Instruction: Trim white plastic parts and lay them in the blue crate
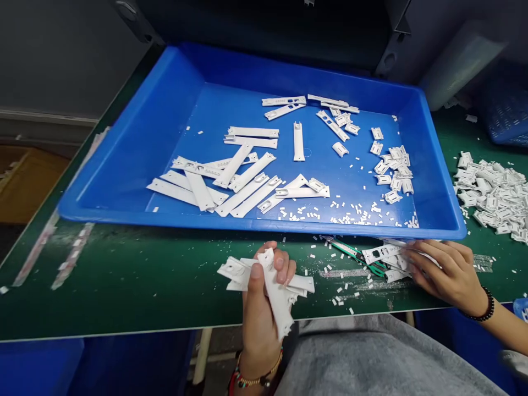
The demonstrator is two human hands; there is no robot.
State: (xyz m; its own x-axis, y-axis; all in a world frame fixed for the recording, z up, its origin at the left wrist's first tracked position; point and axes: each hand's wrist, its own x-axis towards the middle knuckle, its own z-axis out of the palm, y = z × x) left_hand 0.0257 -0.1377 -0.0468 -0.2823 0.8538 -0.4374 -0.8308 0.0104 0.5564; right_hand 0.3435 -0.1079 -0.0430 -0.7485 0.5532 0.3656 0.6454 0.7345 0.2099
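My left hand [264, 297] is closed around several white plastic strips [277, 294] held crosswise above the front of the green table. One strip lies on top under my thumb, and its ends show small holes. To the right, my right hand [447, 269] reaches down with curled fingers on white plastic parts [381, 253] lying at the tray's front edge. One of these has oblong slots; my fingers hide some of the others. Just left of them lies a green-handled tool [350, 250], partly covered by the parts.
A large blue tray [264, 224] holds white strips, short white pieces [398, 165] and tiny scattered chips. More short pieces form a heap [493, 192] on the green table [165, 280] to the right. A blue basket [509, 118] stands at the far right.
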